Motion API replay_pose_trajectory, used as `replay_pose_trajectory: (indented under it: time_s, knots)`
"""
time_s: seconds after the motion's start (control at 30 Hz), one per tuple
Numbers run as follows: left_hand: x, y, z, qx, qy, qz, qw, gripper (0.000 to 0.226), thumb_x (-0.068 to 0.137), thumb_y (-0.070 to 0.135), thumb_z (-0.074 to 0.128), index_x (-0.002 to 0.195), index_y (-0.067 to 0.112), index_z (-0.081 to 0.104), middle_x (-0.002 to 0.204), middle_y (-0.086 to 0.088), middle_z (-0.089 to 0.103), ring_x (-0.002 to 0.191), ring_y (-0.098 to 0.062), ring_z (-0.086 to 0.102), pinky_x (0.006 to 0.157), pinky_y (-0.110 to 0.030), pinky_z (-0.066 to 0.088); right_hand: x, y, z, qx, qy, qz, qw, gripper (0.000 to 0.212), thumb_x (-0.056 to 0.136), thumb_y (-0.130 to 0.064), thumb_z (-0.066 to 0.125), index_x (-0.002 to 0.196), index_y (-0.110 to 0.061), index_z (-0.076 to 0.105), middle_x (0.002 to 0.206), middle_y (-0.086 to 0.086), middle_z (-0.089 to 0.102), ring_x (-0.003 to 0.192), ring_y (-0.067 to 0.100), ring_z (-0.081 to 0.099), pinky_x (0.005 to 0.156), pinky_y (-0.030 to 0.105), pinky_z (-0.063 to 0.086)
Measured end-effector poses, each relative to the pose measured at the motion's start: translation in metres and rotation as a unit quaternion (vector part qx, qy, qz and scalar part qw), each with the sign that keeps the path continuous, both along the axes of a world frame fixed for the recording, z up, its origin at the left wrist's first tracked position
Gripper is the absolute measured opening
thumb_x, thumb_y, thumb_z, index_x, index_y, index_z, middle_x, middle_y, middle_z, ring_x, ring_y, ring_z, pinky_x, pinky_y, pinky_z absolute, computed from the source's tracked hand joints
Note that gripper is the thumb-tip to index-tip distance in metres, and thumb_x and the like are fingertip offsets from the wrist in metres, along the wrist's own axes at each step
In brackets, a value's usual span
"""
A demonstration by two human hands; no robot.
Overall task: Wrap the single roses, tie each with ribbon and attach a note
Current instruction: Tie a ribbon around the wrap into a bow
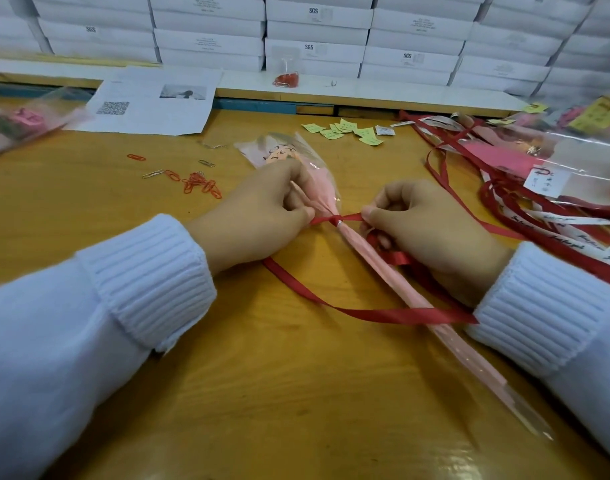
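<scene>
While knot (pixel 335 221) sits frame centre, left hand (pixel 262 209) and right hand (pixel 421 223) each pinch ribbon (pixel 365 313). Rose (pixel 469 355) wrap likely light, slippery; hold neck, spare bloom.

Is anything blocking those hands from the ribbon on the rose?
Nothing visible: the left hand and right hand each pinch the red ribbon, either side of the wrapped rose.

A deep red ribbon (pixel 341 220) crosses the pale pink wrapped rose (pixel 383 271) on the honey-yellow surface (pixel 296 393); left of it orange-red paper clips (pixel 199 185), beyond it lime-green notes (pixel 348 131).
</scene>
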State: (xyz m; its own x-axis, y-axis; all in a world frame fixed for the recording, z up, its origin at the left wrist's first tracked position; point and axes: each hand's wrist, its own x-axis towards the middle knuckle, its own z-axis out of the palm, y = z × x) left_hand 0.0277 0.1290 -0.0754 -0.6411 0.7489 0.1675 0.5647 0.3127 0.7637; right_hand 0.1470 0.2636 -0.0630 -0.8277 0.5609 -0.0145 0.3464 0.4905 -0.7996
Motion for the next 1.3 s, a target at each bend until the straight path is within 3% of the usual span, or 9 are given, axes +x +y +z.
replay_pose_trajectory:
  time_s: [0.1,0.17,0.33,0.5,0.63,0.93,1.07,1.17,1.3]
  knots:
    - [0.000,0.000,0.000,-0.011,0.045,0.012,0.999,0.018,0.087,0.013,0.063,0.089,0.024,0.049,0.066,0.010,0.056,0.054,0.009,0.049,0.053,-0.005,0.037,-0.001,0.000,-0.001,0.038,-0.020,-0.012,0.999,0.019,0.094,-0.021,0.056,0.084,-0.008,0.065,0.070,0.008,0.066,0.054,0.014,0.053,0.054,0.027,0.045]
    - [0.001,-0.001,0.000,-0.012,0.071,0.021,0.997,0.019,0.087,0.013,0.063,0.087,0.023,0.048,0.065,0.011,0.056,0.056,0.016,0.048,0.053,-0.001,0.035,-0.001,-0.001,0.000,0.058,-0.023,-0.011,0.998,0.019,0.094,-0.022,0.056,0.083,-0.009,0.066,0.077,0.009,0.069,0.055,0.012,0.054,0.055,0.026,0.046]
    - [0.001,-0.005,0.003,-0.017,0.033,0.014,0.999,0.008,0.088,0.024,0.063,0.090,0.026,0.055,0.066,0.009,0.069,0.058,0.002,0.059,0.049,-0.006,0.040,0.005,0.002,0.006,-0.007,-0.060,0.059,0.996,0.018,0.094,-0.021,0.057,0.085,-0.009,0.067,0.055,-0.006,0.063,0.042,0.001,0.048,0.043,0.015,0.041]
    - [0.004,-0.001,0.003,-0.084,0.084,-0.015,0.993,0.007,0.087,0.036,0.062,0.083,0.032,0.066,0.069,0.015,0.061,0.066,0.016,0.053,0.051,0.000,0.037,0.007,0.000,0.008,-0.106,-0.070,0.109,0.986,0.014,0.093,-0.015,0.056,0.089,-0.004,0.064,0.055,-0.002,0.063,0.044,0.003,0.056,0.041,0.012,0.043]
    - [0.005,-0.002,0.003,-0.099,0.110,-0.042,0.988,0.006,0.085,0.034,0.065,0.081,0.034,0.069,0.072,0.020,0.058,0.077,0.019,0.048,0.058,0.006,0.032,0.010,-0.001,0.008,-0.116,-0.085,0.150,0.978,0.014,0.092,-0.015,0.058,0.093,-0.003,0.064,0.060,0.002,0.066,0.046,0.008,0.058,0.043,0.014,0.046]
    - [0.004,-0.003,0.002,-0.084,0.094,-0.026,0.992,0.013,0.088,0.033,0.062,0.078,0.027,0.068,0.069,0.015,0.056,0.064,0.018,0.047,0.054,0.002,0.033,0.015,0.001,0.016,-0.105,-0.112,0.267,0.951,0.013,0.093,-0.014,0.055,0.086,-0.006,0.062,0.065,0.003,0.068,0.037,0.005,0.043,0.034,0.014,0.030]
    - [0.005,-0.003,0.003,-0.095,0.108,-0.007,0.990,0.013,0.087,0.032,0.063,0.075,0.027,0.066,0.071,0.015,0.055,0.070,0.014,0.048,0.054,-0.001,0.036,0.016,0.006,0.018,-0.061,-0.146,0.287,0.945,0.016,0.092,-0.019,0.056,0.080,-0.010,0.062,0.066,0.001,0.070,0.047,0.010,0.046,0.050,0.022,0.035]
    - [0.009,0.001,0.002,-0.106,0.158,0.016,0.982,0.017,0.087,0.030,0.064,0.071,0.030,0.060,0.074,0.015,0.053,0.070,0.000,0.049,0.054,-0.014,0.032,0.016,0.007,0.019,-0.040,-0.162,0.295,0.941,0.017,0.092,-0.018,0.058,0.077,-0.013,0.063,0.067,0.002,0.070,0.048,0.004,0.050,0.051,0.010,0.040]
    - [0.012,0.002,0.003,-0.080,0.157,0.012,0.984,0.013,0.087,0.029,0.063,0.076,0.025,0.066,0.068,0.013,0.056,0.066,0.002,0.051,0.052,-0.010,0.034,0.016,0.007,0.021,-0.080,-0.158,0.298,0.938,0.018,0.092,-0.014,0.057,0.076,-0.006,0.063,0.060,0.002,0.066,0.040,0.000,0.048,0.042,0.006,0.036]
